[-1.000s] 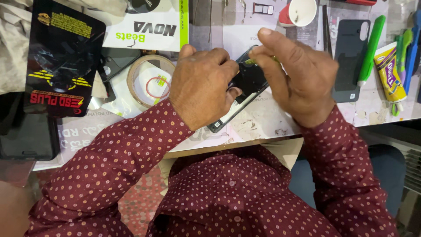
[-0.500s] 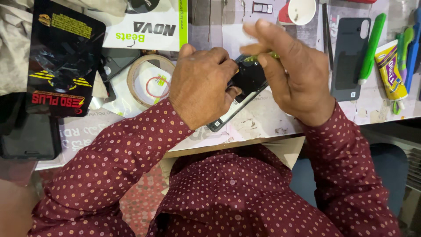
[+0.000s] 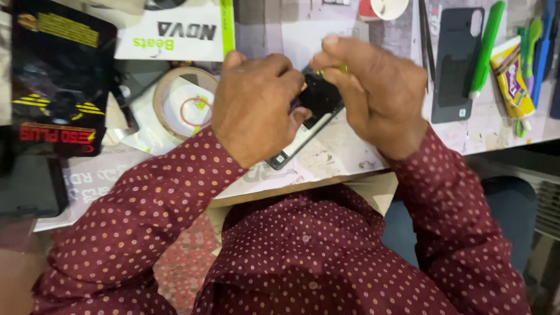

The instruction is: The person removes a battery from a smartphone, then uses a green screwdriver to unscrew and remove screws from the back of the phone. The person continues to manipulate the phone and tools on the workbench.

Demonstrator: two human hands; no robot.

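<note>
A dark smartphone (image 3: 318, 111) lies on the worktable (image 3: 344, 154), mostly covered by my two hands. My left hand (image 3: 254, 108) presses down on its left side and holds it in place. My right hand (image 3: 376, 93) is curled over the phone's upper end, its fingertips pinching a small yellowish-green tool (image 3: 335, 70) against the phone. How the tool meets the phone is hidden by my fingers. Both arms wear maroon dotted sleeves.
A roll of tape (image 3: 181, 105) lies left of my hands. A white box (image 3: 175, 29) and a black package (image 3: 55, 76) are at the far left. To the right are a dark phone back cover (image 3: 455, 64), a green-handled tool (image 3: 484, 49), and a yellow glue tube (image 3: 513, 81).
My right hand has shifted slightly up and left over the phone's top end, its fingers curling in more. My left hand has stayed in place on the phone.
</note>
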